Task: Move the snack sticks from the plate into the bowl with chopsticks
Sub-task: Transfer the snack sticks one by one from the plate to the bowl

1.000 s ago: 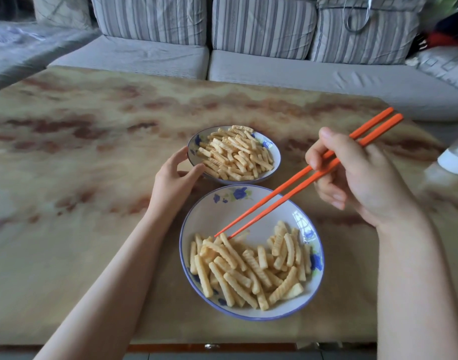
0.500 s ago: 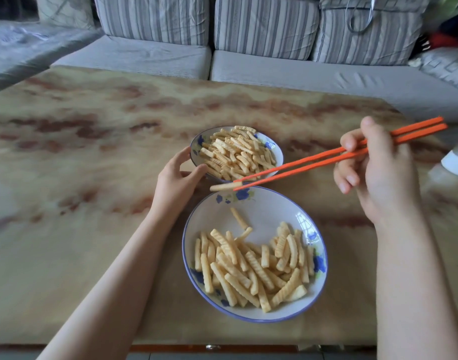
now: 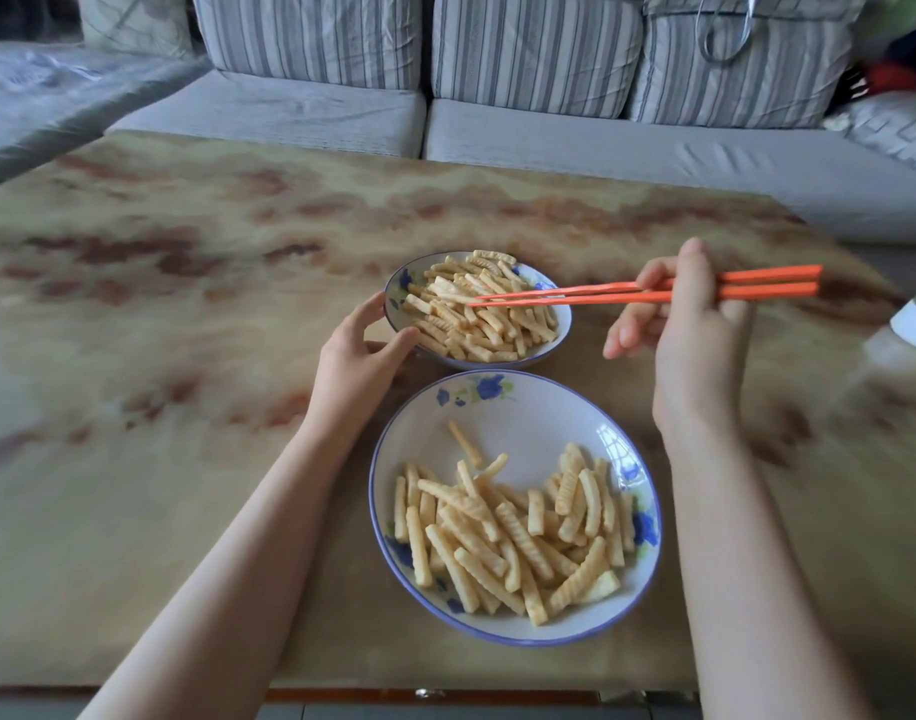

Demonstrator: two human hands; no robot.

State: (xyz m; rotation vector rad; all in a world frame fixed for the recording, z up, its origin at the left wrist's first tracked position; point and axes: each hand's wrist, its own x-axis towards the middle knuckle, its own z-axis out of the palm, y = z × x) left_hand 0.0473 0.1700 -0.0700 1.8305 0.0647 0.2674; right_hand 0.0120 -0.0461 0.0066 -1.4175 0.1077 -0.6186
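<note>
A white plate with a blue rim and flowers lies near the table's front edge, with several ridged yellow snack sticks piled in its near half. Behind it stands a smaller blue-patterned bowl heaped with the same sticks. My left hand holds the bowl's left rim between thumb and fingers. My right hand grips a pair of orange chopsticks lying almost level, with their tips over the bowl's pile. A snack stick lies at the tips; whether they still pinch it I cannot tell.
The marbled tan and brown table stretches wide to the left. A striped grey sofa runs along the far edge. A white object sits at the table's right edge, partly out of frame.
My right hand lifted a snack stick from the plate with the chopsticks and carried it up and back over the bowl. The left hand stayed on the bowl's rim.
</note>
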